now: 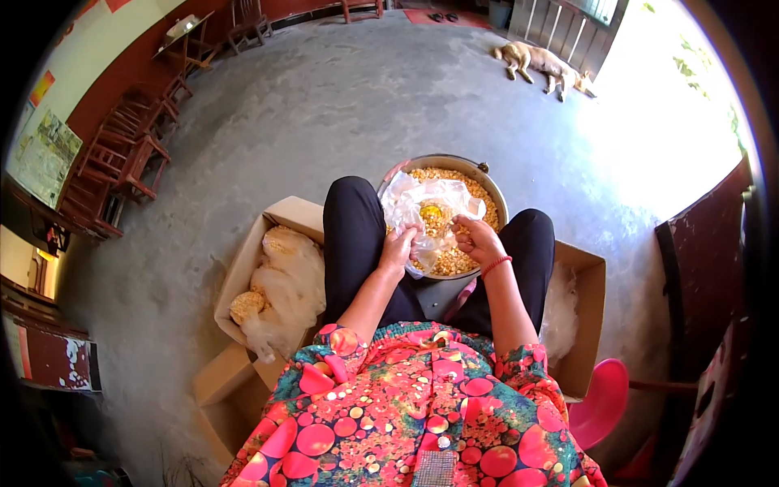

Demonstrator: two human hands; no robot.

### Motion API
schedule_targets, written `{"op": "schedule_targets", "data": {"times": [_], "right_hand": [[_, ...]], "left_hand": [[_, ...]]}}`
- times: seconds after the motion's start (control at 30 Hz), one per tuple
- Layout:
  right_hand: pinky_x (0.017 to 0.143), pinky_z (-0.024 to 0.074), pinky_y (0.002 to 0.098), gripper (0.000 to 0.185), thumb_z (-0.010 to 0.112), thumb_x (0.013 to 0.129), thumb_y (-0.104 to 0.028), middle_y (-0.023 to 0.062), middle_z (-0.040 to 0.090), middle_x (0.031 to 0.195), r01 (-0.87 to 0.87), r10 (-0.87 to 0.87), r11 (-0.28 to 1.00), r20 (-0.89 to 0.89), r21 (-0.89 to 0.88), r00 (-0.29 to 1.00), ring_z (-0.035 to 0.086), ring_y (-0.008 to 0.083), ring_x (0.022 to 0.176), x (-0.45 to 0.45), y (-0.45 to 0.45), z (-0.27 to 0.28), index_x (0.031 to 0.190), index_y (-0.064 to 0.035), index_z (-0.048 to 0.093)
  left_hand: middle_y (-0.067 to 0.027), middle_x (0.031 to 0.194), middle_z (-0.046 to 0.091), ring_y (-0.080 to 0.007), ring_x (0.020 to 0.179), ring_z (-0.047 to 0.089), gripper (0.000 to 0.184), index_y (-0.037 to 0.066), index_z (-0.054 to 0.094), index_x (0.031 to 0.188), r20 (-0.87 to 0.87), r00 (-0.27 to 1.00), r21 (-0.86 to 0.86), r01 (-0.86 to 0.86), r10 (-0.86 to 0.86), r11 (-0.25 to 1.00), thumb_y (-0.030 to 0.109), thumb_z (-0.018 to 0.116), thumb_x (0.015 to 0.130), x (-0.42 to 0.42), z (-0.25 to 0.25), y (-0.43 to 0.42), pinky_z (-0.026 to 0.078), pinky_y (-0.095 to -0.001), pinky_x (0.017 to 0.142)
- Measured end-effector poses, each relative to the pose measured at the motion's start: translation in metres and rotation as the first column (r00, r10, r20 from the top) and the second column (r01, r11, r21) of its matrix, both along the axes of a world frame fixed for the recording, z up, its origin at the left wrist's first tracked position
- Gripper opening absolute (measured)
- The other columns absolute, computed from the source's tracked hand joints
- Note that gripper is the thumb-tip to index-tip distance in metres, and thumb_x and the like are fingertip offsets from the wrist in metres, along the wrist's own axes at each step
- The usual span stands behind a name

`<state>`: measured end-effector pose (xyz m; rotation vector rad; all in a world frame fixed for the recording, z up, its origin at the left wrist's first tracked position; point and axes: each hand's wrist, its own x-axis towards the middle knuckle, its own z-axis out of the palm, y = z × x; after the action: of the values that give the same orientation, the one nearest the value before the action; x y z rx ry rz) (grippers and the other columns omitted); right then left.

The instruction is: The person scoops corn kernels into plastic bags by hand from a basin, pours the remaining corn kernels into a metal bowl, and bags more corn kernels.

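A round metal pot (pixel 502 203) filled with yellow corn kernels (pixel 487 193) stands between my knees. Over the kernels lies a thin, clear plastic bag (pixel 402 199), its mouth spread apart with kernels and a bright yellow patch showing in the middle. My left hand (pixel 400 246) is closed on the bag's near left edge. On the opposite side, my right hand (pixel 479 241), with a red bracelet at the wrist, has its fingers curled in a pinch on the bag's right edge.
A cardboard box (pixel 231 280) on my left holds bagged corn; another box (pixel 591 312) on my right holds clear plastic. A pink plastic object (pixel 604 398) sits behind the right box. Wooden chairs (pixel 122 154) line the left wall. A dog (pixel 548 65) lies near the bright doorway.
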<state>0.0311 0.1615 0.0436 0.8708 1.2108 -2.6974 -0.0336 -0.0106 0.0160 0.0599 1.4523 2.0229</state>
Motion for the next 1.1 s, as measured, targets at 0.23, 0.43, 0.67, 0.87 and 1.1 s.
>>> {"op": "schedule_targets", "data": {"times": [0.23, 0.43, 0.67, 0.87, 1.1], "right_hand": [[0.060, 0.0441, 0.0257, 0.034, 0.052, 0.080, -0.015, 0.0125, 0.056, 0.090, -0.061, 0.168, 0.774, -0.112, 0.631, 0.980, 0.054, 0.0159, 0.075, -0.052, -0.012, 0.009, 0.110, -0.0006, 0.047], [0.065, 0.0458, 0.0298, 0.019, 0.054, 0.075, -0.014, 0.0134, 0.062, 0.083, 0.018, 0.464, 0.160, -0.091, 0.987, 0.881, 0.060, 0.0223, 0.074, -0.039, -0.020, 0.064, 0.090, -0.0042, 0.061], [0.063, 0.0449, 0.0279, 0.010, 0.055, 0.073, -0.002, 0.0087, 0.057, 0.077, 0.094, 0.736, 0.361, -0.345, 0.928, 0.583, 0.056, 0.0194, 0.070, 0.053, -0.091, 0.242, 0.082, -0.0002, 0.059], [0.050, 0.0403, 0.0301, 0.010, 0.053, 0.081, -0.011, 0.0142, 0.056, 0.071, 0.144, 0.662, 0.750, -0.725, 0.646, -0.192, 0.050, 0.0212, 0.056, 0.103, -0.133, 0.321, 0.084, -0.0039, 0.060], [0.042, 0.0359, 0.0236, 0.012, 0.055, 0.080, -0.007, 0.0120, 0.058, 0.075, 0.422, 0.312, 0.877, -0.940, 0.228, -0.139, 0.045, 0.0138, 0.047, 0.117, -0.162, 0.315, 0.088, -0.0126, 0.060]], "left_hand": [[0.0060, 0.055, 0.038, -0.0034, 0.043, 0.032, 0.016, 0.006, 0.056, 0.082, 0.051, 0.994, 0.061, -0.104, 0.101, 0.993, 0.020, 0.049, 0.083, -0.003, 0.015, -0.004, 0.027, -0.0186, 0.039], [0.0059, 0.054, 0.038, -0.0035, 0.042, 0.032, 0.015, 0.006, 0.056, 0.079, 0.092, 0.989, 0.172, -0.131, 0.117, 0.976, 0.021, 0.052, 0.081, -0.005, 0.013, -0.006, 0.027, -0.0183, 0.039], [0.0051, 0.054, 0.041, -0.0028, 0.041, 0.035, 0.011, 0.007, 0.055, 0.074, 0.130, 0.984, 0.286, -0.158, 0.126, 0.945, 0.016, 0.054, 0.079, -0.008, -0.008, 0.006, 0.029, -0.0163, 0.038], [0.0055, 0.053, 0.040, -0.0035, 0.040, 0.037, 0.011, 0.007, 0.058, 0.077, 0.040, 0.996, 0.069, -0.077, 0.074, 0.995, 0.017, 0.054, 0.078, -0.001, 0.020, -0.004, 0.030, -0.0177, 0.034], [0.0053, 0.056, 0.043, -0.0044, 0.042, 0.038, 0.009, 0.008, 0.058, 0.077, 0.023, 0.999, 0.074, -0.040, 0.038, 0.996, 0.016, 0.056, 0.076, 0.000, 0.018, -0.004, 0.031, -0.0186, 0.036]]}}
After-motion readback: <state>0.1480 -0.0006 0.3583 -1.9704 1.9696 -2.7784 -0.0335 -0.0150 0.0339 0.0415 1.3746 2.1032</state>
